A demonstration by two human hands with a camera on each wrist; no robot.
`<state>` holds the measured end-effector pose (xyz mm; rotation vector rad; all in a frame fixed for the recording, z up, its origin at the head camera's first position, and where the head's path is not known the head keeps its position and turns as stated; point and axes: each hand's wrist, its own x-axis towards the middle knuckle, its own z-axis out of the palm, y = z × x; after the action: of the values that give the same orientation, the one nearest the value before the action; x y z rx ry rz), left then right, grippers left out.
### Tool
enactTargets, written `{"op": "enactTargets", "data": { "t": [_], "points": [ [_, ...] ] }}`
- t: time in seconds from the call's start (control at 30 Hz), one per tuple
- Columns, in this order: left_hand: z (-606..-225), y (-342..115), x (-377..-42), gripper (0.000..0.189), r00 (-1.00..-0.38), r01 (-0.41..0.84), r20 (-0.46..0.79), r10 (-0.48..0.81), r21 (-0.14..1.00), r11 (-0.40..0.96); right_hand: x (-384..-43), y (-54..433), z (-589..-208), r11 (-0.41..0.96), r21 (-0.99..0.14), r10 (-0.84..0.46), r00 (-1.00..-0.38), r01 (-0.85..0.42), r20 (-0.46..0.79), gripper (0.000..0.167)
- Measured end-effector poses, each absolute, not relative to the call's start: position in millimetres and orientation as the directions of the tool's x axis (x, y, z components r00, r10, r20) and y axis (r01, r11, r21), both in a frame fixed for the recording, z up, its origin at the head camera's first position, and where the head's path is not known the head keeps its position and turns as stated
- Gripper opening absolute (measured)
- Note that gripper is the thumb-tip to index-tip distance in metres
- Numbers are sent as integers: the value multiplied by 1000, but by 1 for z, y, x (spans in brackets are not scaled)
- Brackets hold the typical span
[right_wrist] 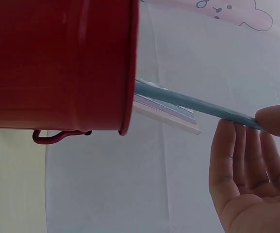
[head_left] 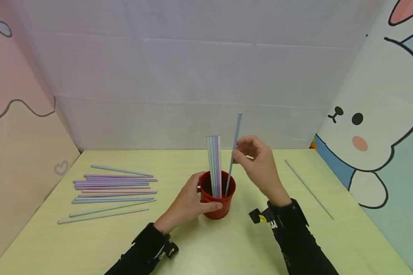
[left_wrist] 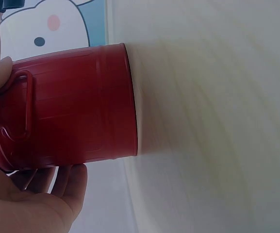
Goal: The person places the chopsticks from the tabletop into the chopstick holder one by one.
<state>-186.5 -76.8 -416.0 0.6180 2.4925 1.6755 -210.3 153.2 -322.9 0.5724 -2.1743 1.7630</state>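
Observation:
A red metal pail (head_left: 217, 209) with small side handles stands on the table. My left hand (head_left: 189, 200) grips it from the left, the thumb across its front and the fingers (left_wrist: 74, 187) around its side. Several pastel straws (head_left: 213, 164) stand side by side in the pail, leaning against its far rim. My right hand (head_left: 258, 162) pinches a blue straw (head_left: 236, 130) between thumb and fingertips. That straw tilts slightly, its lower end inside the pail near the right wall. In the right wrist view, the blue straw (right_wrist: 193, 103) passes over the pail's rim.
On the left of the table (head_left: 99, 244) lie several purple, pink, blue and pale green straws (head_left: 113, 187), roughly parallel. A single pale straw (head_left: 309, 189) lies slantwise on the right. A white curtain (head_left: 199, 76) hangs behind, with printed cartoon panels at both sides.

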Motion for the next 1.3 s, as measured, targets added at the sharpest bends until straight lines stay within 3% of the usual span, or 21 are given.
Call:
{"op": "enactTargets", "data": {
  "t": [0.8, 1.3],
  "points": [
    [-415, -76, -187, 96, -916, 286, 158, 369, 901, 325, -232, 152, -357, 325, -880, -207, -934, -347, 291, 17],
    [-416, -77, -187, 96, -914, 288, 162, 372, 905, 313, -234, 159, -354, 411, -822, -227, -917, -394, 327, 19]
  ]
}}
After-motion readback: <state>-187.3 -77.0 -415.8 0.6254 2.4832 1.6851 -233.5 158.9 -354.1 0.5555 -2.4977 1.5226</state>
